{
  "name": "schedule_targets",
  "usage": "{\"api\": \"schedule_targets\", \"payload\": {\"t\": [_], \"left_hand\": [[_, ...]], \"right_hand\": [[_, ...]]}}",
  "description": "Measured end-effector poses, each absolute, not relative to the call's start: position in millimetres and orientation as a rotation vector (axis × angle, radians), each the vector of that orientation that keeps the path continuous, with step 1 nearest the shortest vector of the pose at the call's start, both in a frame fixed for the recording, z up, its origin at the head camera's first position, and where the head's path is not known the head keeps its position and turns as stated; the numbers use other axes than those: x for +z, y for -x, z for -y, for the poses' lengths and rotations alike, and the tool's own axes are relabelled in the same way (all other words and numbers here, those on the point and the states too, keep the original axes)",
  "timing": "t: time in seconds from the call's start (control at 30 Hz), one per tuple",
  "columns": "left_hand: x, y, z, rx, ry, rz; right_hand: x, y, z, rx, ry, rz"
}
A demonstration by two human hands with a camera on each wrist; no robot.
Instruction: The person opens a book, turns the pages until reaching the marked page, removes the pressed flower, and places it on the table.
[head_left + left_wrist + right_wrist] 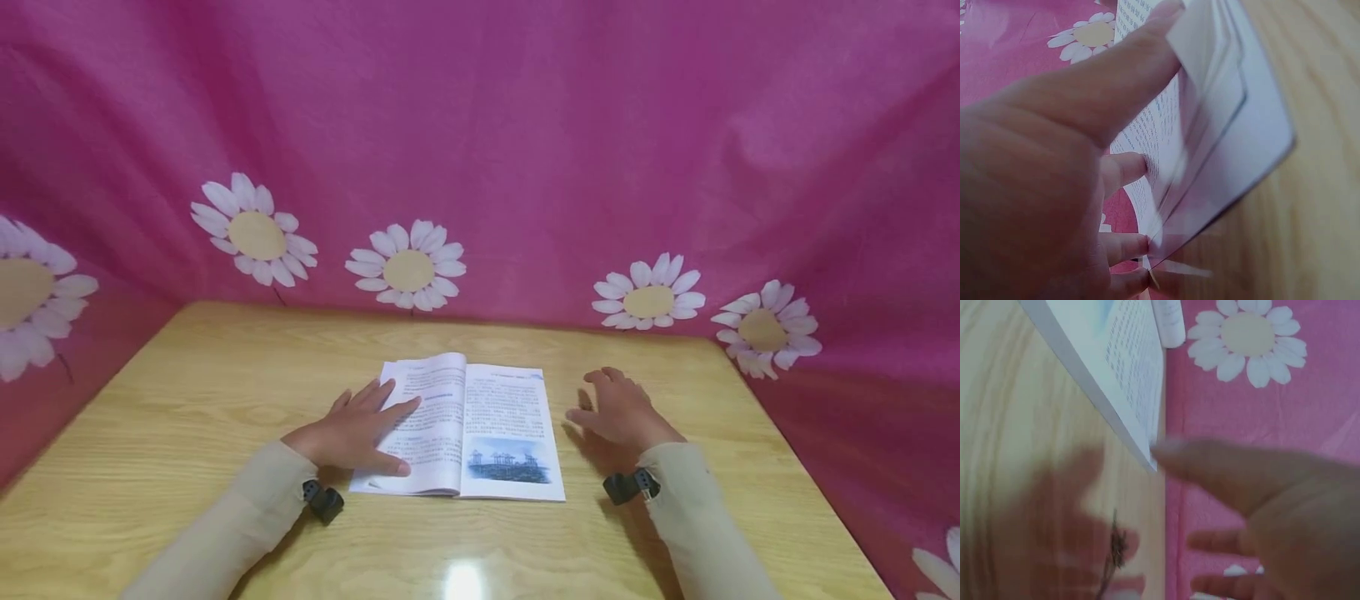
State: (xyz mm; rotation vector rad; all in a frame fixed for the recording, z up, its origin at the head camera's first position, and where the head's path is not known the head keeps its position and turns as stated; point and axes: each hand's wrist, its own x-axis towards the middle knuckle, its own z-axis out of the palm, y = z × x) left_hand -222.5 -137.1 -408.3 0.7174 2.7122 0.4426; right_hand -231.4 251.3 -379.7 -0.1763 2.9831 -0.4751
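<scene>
An open book lies on the wooden table, with printed text on both pages and a blue-toned picture low on the right page. My left hand rests on the left page with its fingers spread. In the left wrist view, the thumb of that hand lies across the page, and the loose corners of several book leaves lift beside it. To the right of the book is my right hand, held over the table with relaxed fingers and nothing in them. The right wrist view shows its thumb near the book's edge.
The light wooden table extends around the book. Behind it and at the sides hangs a pink cloth with white daisies. Each wrist wears a black strap device. A dark mark shows on the table in the right wrist view.
</scene>
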Motion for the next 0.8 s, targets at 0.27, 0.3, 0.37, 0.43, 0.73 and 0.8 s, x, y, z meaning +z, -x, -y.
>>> {"api": "schedule_targets", "payload": {"t": [0.27, 0.3, 0.37, 0.43, 0.73, 0.8], "left_hand": [[-408, 222, 136, 0.434, -0.661, -2.702], [-408, 222, 136, 0.435, -0.653, -2.702], [-408, 223, 137, 0.435, -0.645, -2.705], [-408, 224, 138, 0.426, -0.658, -2.707], [-407, 229, 143, 0.481, -0.597, -2.721], [-406, 230, 147, 0.558, -0.524, -2.713]], "right_hand": [[-388, 220, -230, -0.684, 0.442, -2.72], [-387, 218, -226, -0.675, 0.443, -2.695], [-384, 214, -218, -0.63, 0.458, -2.662], [-383, 211, -212, -0.602, 0.433, -2.635], [-387, 208, -198, -0.568, 0.496, -2.631], [-390, 207, -196, -0.632, 0.507, -2.61]]}}
